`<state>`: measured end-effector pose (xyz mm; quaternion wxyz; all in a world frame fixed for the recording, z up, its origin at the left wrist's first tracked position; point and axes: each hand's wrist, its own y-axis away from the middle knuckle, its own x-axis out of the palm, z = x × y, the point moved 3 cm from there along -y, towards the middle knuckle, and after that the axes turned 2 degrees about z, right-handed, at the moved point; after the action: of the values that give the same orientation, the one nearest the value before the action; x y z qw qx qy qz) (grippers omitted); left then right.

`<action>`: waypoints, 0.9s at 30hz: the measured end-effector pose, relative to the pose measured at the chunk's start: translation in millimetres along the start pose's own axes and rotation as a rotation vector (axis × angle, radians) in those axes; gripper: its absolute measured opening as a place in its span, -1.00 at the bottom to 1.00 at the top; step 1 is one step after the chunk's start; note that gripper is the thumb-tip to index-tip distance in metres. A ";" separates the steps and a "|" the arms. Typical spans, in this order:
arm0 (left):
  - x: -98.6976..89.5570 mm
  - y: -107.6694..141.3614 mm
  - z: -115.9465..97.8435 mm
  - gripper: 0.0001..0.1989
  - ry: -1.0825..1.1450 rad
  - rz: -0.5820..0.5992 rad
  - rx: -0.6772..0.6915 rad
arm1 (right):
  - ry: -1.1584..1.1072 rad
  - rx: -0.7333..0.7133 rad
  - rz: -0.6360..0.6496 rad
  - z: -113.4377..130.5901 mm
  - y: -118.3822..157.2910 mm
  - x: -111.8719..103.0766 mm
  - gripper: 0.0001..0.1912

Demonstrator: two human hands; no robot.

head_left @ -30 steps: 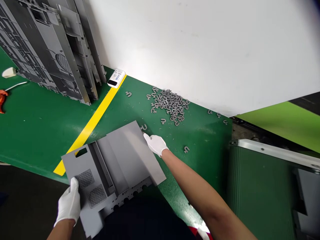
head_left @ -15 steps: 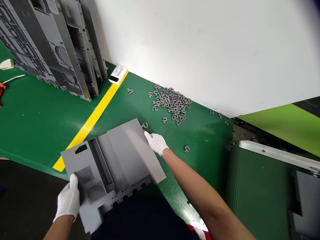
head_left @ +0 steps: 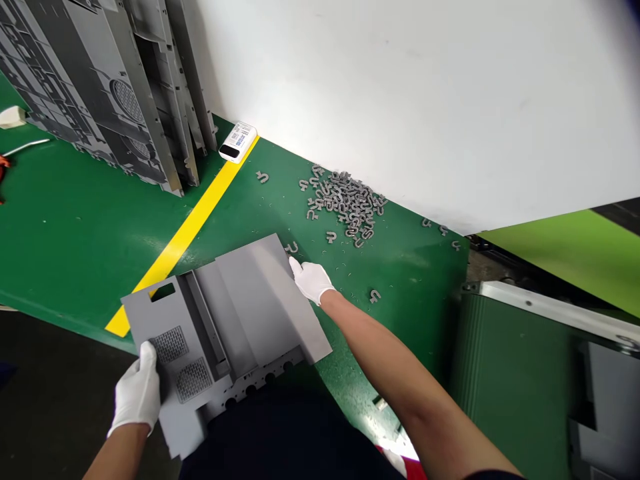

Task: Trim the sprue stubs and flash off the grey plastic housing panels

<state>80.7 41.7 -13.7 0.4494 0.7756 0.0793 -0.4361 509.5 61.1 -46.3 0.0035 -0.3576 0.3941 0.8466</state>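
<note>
while i watched the head camera feed from my remote desk, the person's left hand (head_left: 137,392), in a white cotton glove, was closed on the near edge of a grey sheet-metal panel (head_left: 250,300), its thumb on top beside a square mesh vent (head_left: 169,344) and its fingers out of sight below. the right hand (head_left: 313,281), gloved the same way, lay against the panel's far edge with its fingers together and pointing outward; i could not tell whether it gripped the edge or only steadied it. the panel sat in both hands across a yellow tape line (head_left: 185,233) on a green floor mat (head_left: 100,233), and i could not tell whether it touched the mat. a small grey u-shaped clip (head_left: 292,248) lay just beyond the right fingertips, and a heap of similar clips (head_left: 345,203) sat against the white wall (head_left: 400,100), with strays scattered around it. as far as the view showed, a stack of grey panels (head_left: 100,87) leaned together at upper left, one panel was in hand, and i could see no clip fitted to it. a white labelled box (head_left: 237,142) stood at the end of the tape.
</note>
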 end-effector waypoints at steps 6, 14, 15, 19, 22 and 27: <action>1.9 -6.6 4.5 -0.21 0.017 0.006 -0.013 | -0.018 0.004 -0.007 1.1 5.6 -6.9 -0.24; -3.1 6.5 -8.0 -0.22 -0.012 0.023 -0.019 | -0.039 0.018 0.024 6.2 11.1 -14.6 -0.22; -3.2 5.9 -7.5 -0.23 -0.014 0.021 -0.017 | -0.037 0.024 0.026 7.6 10.6 -14.9 -0.22; -1.0 -0.9 -0.3 -0.21 0.008 0.016 -0.022 | -0.041 0.027 0.034 13.0 6.6 -16.1 -0.21; 0.9 -5.3 4.5 -0.22 0.017 0.015 -0.016 | -0.045 0.018 0.028 14.8 2.5 -15.9 -0.20; 1.8 -7.1 7.5 -0.26 0.037 0.011 -0.016 | -0.038 0.010 0.020 12.5 -3.0 -10.3 -0.19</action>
<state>73.6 39.6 -21.2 0.4564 0.7804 0.0867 -0.4185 510.6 74.4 -36.7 0.0040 -0.3374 0.4017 0.8513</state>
